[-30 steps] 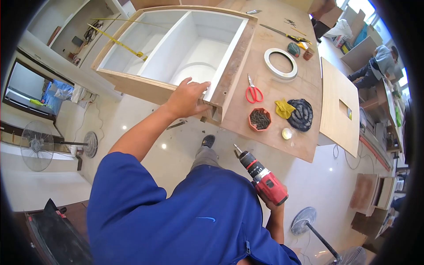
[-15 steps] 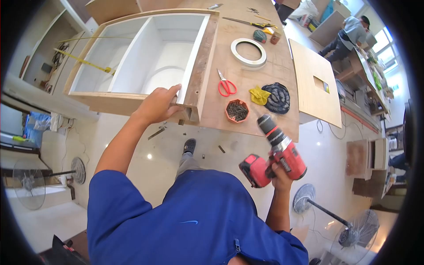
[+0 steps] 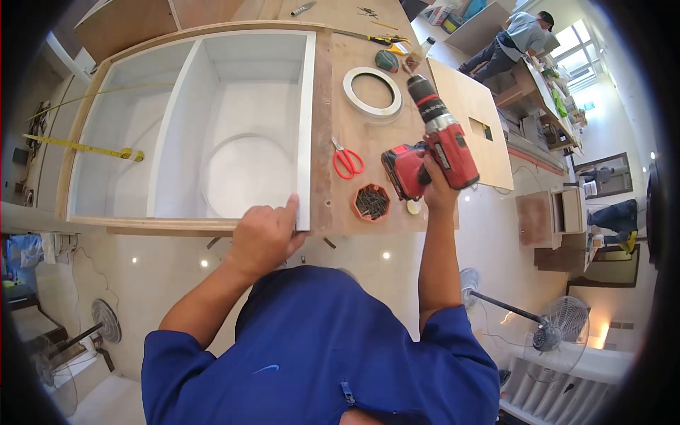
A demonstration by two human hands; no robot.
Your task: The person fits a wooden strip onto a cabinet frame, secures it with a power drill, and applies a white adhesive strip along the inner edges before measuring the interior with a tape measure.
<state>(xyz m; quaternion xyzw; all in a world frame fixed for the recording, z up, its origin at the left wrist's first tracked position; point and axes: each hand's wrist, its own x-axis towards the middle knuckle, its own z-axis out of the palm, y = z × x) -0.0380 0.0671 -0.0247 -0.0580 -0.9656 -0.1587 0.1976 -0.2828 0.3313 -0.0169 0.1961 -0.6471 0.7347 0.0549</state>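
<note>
1. Head view: the right hand (image 3: 430,185) has brought the red drill (image 3: 440,142) up from beside the hip to over the table (image 3: 368,134). Its fingers are closed tight round the grip, and the chuck points away from the person.
2. The left hand (image 3: 263,237) has stayed at the near corner of the cabinet (image 3: 234,85), fingers curled over the front edge of its white side panel.
3. By my reading, the cabinet is steadied and the drill is at hand, but the bit touches no wood yet.
4. The cabinet lies open-faced on the table. It is white inside with one divider, bare plywood outside, and a pale round mark on its back. A cup of screws (image 3: 370,202) sits just beside the drill's battery.
</note>
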